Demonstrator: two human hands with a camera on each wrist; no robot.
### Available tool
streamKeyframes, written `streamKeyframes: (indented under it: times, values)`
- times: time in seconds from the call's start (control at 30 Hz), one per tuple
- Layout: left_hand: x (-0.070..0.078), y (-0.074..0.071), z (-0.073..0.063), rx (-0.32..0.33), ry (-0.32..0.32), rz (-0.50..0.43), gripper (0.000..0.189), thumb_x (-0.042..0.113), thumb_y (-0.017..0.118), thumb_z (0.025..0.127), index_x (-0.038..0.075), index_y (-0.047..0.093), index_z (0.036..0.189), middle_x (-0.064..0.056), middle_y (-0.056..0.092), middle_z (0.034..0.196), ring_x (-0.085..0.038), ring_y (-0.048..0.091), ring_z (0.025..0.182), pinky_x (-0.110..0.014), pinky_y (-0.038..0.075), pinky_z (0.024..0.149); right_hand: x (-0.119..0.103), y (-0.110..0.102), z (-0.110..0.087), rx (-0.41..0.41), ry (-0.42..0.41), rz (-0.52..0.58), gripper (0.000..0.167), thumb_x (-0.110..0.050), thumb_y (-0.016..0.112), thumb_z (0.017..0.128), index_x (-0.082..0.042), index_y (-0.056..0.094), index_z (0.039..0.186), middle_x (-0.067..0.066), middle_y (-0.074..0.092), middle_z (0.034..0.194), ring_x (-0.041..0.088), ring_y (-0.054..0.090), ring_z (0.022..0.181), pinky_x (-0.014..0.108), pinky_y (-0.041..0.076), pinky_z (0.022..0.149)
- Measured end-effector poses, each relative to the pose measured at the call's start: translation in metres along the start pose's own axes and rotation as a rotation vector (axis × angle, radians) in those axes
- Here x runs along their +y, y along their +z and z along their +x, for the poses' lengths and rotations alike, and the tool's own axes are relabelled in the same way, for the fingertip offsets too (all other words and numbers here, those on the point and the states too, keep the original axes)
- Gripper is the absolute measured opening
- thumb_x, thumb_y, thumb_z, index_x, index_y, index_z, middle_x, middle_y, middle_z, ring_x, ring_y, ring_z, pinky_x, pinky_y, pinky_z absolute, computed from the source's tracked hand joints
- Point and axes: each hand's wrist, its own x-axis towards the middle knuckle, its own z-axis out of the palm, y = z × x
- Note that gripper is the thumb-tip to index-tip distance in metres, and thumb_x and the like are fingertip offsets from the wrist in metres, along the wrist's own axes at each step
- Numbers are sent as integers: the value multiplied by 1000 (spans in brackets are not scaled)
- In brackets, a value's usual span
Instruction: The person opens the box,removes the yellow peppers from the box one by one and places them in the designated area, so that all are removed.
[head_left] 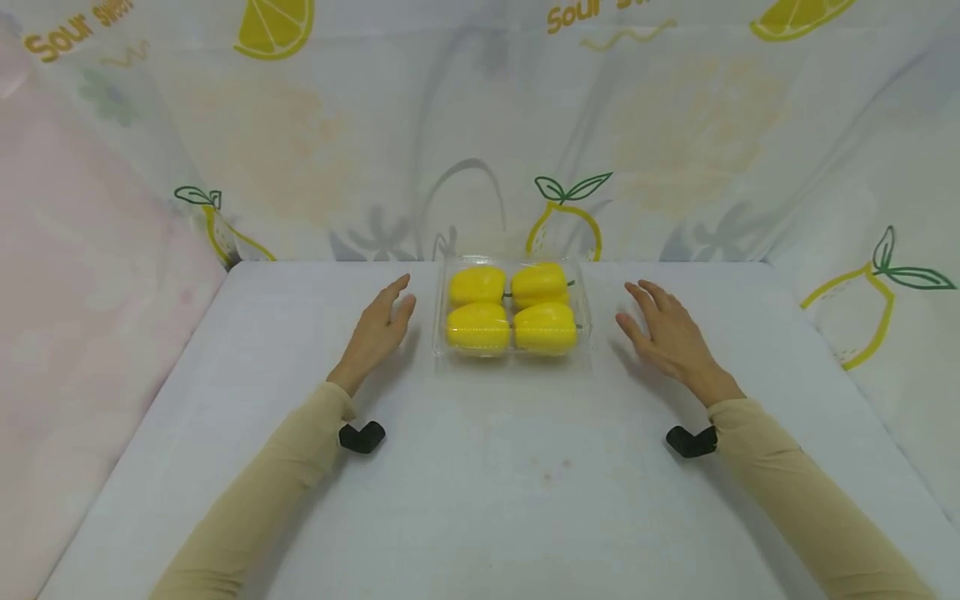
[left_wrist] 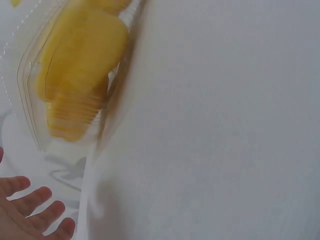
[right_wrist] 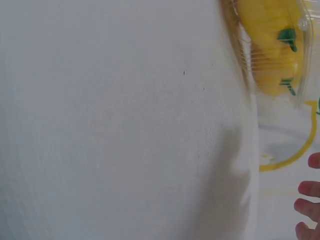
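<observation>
A clear plastic clamshell box (head_left: 437,333) lies near the far edge of the table, with several yellow bell peppers (head_left: 478,327) inside in two rows. Green stems (right_wrist: 287,36) show through its side in the right wrist view. To the left of the box, my left hand (head_left: 377,327) hovers with fingers spread and touches nothing. My right hand (head_left: 670,335) is on the other side, a little apart from the box, its fingers loosely extended. In the left wrist view the box (left_wrist: 30,95) tilts across the upper left, above the left fingertips (left_wrist: 59,207).
A white cloth covers the table (head_left: 480,500). Behind it hangs a curtain (head_left: 360,125) printed with lemons and lettering; pinkish fabric (head_left: 75,292) hangs at the left. Black wrist mounts (head_left: 362,437) sit at both sleeve cuffs.
</observation>
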Motion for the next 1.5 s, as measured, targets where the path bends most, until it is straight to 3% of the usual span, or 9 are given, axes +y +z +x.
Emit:
streamKeyframes:
  times: [0.1, 0.3, 0.47, 0.6, 0.8, 1.1, 1.27, 1.5]
  values:
    - [4, 5, 0, 11, -1, -172, 57, 47, 27, 102, 17, 25, 150, -8, 33, 152, -29, 30, 141, -48, 26, 115, -2, 2, -1, 17, -6, 39, 59, -45, 38, 100, -8, 33, 146, 21, 30, 149, 44, 28, 136, 59, 20, 111]
    - [15, 21, 1, -67, -65, -516, 58, 45, 24, 103, 14, 17, 152, -8, 26, 155, -27, 29, 141, -46, 30, 113, -8, 7, 0, 55, -14, 156, 57, -41, 36, 101, -9, 29, 147, 20, 30, 149, 43, 29, 136, 61, 25, 107]
    - [20, 37, -7, -114, -117, -690, 62, 52, 22, 100, 21, 11, 153, -1, 21, 157, -22, 19, 145, -46, 17, 118, -12, 11, 0, 75, 10, 311, 55, -39, 33, 102, -11, 26, 148, 18, 27, 150, 42, 29, 137, 61, 25, 107]
    - [18, 48, -16, -116, -94, -814, 60, 52, 19, 100, 26, 7, 153, 2, 18, 158, -16, 11, 147, -43, 5, 120, -18, 13, 2, 106, 10, 472, 53, -35, 33, 103, -10, 25, 149, 20, 27, 150, 39, 26, 139, 59, 22, 110]
    - [10, 54, -20, -136, -41, -804, 60, 54, 16, 100, 29, 4, 153, 4, 14, 159, -12, 8, 147, -41, 2, 120, -23, 16, 3, 162, 28, 594, 50, -28, 35, 103, -8, 27, 148, 21, 31, 149, 37, 28, 139, 56, 25, 110]
    - [29, 38, -32, -163, -34, -662, 54, 36, 17, 104, 21, -1, 153, 0, 6, 160, -17, 4, 148, -47, 5, 120, -32, 23, -1, 195, 26, 657, 45, -25, 36, 103, -11, 33, 146, 12, 38, 147, 28, 35, 136, 49, 32, 108]
    - [19, 43, -28, -163, -41, -599, 55, 36, 21, 103, 24, -1, 153, 6, 4, 160, -17, 2, 148, -54, 8, 118, -33, 24, -2, 185, 10, 688, 43, -19, 38, 102, -11, 35, 145, 10, 38, 148, 27, 36, 137, 51, 33, 108]
    - [13, 52, -24, -155, -23, -585, 62, 47, 31, 101, 32, -1, 152, 11, 3, 159, -11, 2, 147, -47, 8, 120, -42, 16, -2, 178, -70, 684, 44, -12, 42, 101, -9, 35, 144, 12, 38, 146, 27, 37, 135, 21, 35, 108]
